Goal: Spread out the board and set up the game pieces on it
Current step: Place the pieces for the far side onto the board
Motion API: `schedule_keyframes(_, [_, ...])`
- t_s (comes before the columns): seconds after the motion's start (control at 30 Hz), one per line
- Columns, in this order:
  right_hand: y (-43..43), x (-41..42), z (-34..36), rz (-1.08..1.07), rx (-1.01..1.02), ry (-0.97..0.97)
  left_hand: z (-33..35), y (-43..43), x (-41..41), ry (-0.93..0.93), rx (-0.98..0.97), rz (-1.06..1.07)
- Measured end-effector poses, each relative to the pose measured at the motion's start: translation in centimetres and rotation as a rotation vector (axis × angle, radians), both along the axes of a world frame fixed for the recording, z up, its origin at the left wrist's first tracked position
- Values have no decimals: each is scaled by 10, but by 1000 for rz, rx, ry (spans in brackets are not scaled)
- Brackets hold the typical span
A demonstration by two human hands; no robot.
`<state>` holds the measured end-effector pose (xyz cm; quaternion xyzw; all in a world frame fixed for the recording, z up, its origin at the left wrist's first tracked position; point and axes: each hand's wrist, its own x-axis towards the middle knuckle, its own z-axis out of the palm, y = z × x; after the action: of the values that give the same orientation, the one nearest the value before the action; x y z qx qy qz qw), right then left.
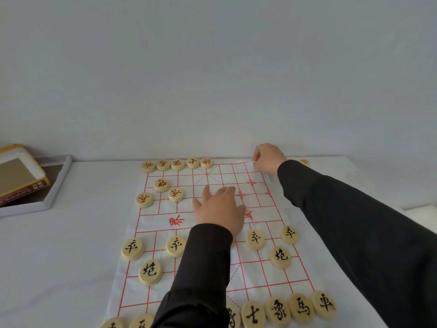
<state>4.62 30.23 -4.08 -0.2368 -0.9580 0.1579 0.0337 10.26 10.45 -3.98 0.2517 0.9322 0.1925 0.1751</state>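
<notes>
Over at the far left an open cardboard box (55,183) sits on the white table (71,256), its yellow lid (21,176) lying tilted inside it. The board (262,275), a thin white sheet with a red grid, lies spread out in the middle of the table. Its left half is already filling up: five red pieces (177,165) line the far edge, with three more set just in front of them, and black pieces (132,248) stand in the nearer rows. The left hand (220,207) lies flat on the board's centre, fingers straight and a little spread, pressing the sheet down. Further right more black pieces stand along the near edge. The right hand (268,158) reaches to the board's far right corner, fingers curled in and pinching the sheet's edge there. One lone red piece (305,162) shows just past that sleeve.
</notes>
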Motion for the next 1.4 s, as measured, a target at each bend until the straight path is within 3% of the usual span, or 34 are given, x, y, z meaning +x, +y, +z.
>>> schedule_keyframes(0.2, [3,3,14,-58,-543,121,0,0,1,27,18,-1])
schedule_keyframes(0.3, [5,2,16,-67,-608,237,1,1,2,41,35,-7])
schedule_keyframes(0.37, [5,-1,13,-58,-509,337,0,0,1,48,38,-7])
schedule_keyframes(0.53, [4,8,-2,73,262,258,0,1,2,42,28,-18])
schedule_keyframes(0.6, [3,14,-5,64,380,285,0,0,1,42,30,-16])
schedule_keyframes(0.7, [-1,19,-6,102,330,313,-1,1,0,45,47,-1])
schedule_keyframes(0.83, [-12,24,-13,257,348,74,5,3,6,101,146,6])
schedule_keyframes(1.07, [-3,36,-8,46,447,34,8,3,8,135,207,30])
schedule_keyframes(1.2, [18,48,-14,-22,290,-97,8,3,11,136,236,7])
schedule_keyframes(1.4, [24,81,-23,50,167,66,6,4,12,141,284,18])
